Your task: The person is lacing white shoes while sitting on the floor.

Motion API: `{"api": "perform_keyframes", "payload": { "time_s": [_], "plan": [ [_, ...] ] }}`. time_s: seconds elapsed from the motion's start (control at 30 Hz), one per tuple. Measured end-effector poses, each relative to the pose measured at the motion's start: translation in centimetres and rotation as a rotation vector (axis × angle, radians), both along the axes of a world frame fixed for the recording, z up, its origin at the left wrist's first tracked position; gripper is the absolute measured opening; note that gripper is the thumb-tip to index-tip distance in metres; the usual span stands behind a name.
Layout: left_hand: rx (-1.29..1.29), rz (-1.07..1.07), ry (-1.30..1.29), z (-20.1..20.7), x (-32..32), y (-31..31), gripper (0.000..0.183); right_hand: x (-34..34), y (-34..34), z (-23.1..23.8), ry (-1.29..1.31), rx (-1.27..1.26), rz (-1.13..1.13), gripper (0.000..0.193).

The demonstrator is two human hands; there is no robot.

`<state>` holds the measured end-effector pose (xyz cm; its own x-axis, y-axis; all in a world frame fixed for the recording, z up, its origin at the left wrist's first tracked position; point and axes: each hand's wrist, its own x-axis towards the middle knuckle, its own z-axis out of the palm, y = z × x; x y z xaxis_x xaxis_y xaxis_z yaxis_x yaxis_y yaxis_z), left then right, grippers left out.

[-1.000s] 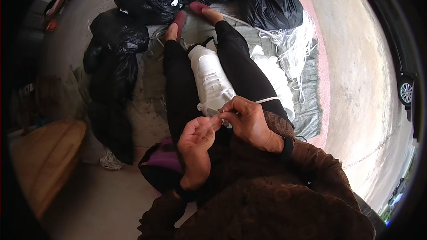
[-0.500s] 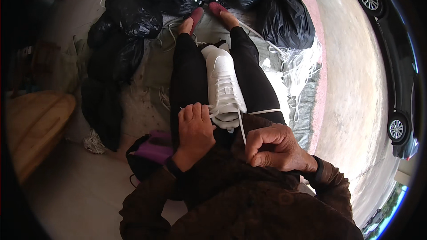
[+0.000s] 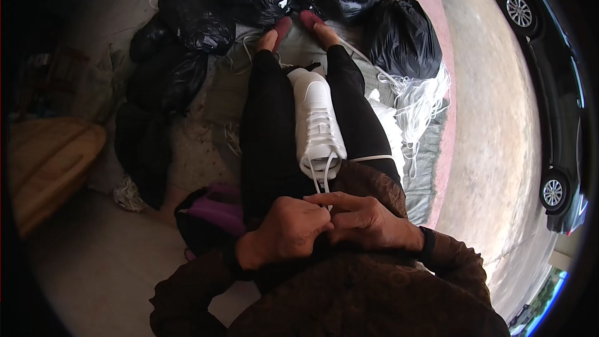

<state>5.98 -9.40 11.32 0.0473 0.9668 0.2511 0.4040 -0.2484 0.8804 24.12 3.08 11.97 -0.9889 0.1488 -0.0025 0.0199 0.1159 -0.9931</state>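
A white lace-up shoe [image 3: 317, 122] lies between my thighs, toe pointing away from me and its opening toward me. Two ends of white shoelace [image 3: 326, 178] run from its top eyelets down to my hands. My left hand [image 3: 290, 228] is closed, its knuckles up, against the fingers of my right hand [image 3: 371, 221]. Both hands meet just below the shoe and pinch the lace ends; the fingertips are partly hidden. A thin white cord lies across my right thigh.
Black plastic bags [image 3: 402, 37] ring my feet. A bundle of white laces [image 3: 415, 106] hangs beside the right bag. A purple and black bag [image 3: 215, 212] sits by my left thigh, a wooden board [image 3: 56, 162] farther left. A dark car [image 3: 549, 87] stands at the right.
My left hand has left the shoe's side and come down to the right hand. Both lace ends now run together toward me. The view has shifted slightly.
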Motion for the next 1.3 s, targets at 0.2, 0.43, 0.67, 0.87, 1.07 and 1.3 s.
{"api": "perform_keyframes", "payload": {
  "time_s": [0.2,0.43,0.67,0.87,1.07,1.3],
  "plan": [
    [-0.185,0.433,-0.050,-2.5,-3.1,3.9,0.021,-0.8,-0.4,-0.7,0.032,0.112,-0.234,0.013],
    [0.111,0.228,0.734,-7.9,-2.9,7.7,0.013,-1.0,-0.9,-0.9,0.140,0.251,-0.178,0.014],
    [0.046,0.236,0.889,-8.6,-1.6,7.8,0.011,-0.2,-0.3,-1.1,0.135,0.229,-0.191,0.013],
    [-0.150,0.344,0.377,-9.2,-2.3,8.0,0.012,0.2,-0.5,-1.2,0.129,0.208,-0.178,0.014],
    [-0.657,0.603,-0.394,-8.7,-3.4,7.7,0.008,6.6,3.3,1.0,-0.174,-0.307,-0.686,0.013],
    [-0.008,0.052,0.227,-9.0,-3.4,3.1,0.012,-6.1,-0.2,2.1,0.471,0.078,-0.145,0.014]
  ]
}}
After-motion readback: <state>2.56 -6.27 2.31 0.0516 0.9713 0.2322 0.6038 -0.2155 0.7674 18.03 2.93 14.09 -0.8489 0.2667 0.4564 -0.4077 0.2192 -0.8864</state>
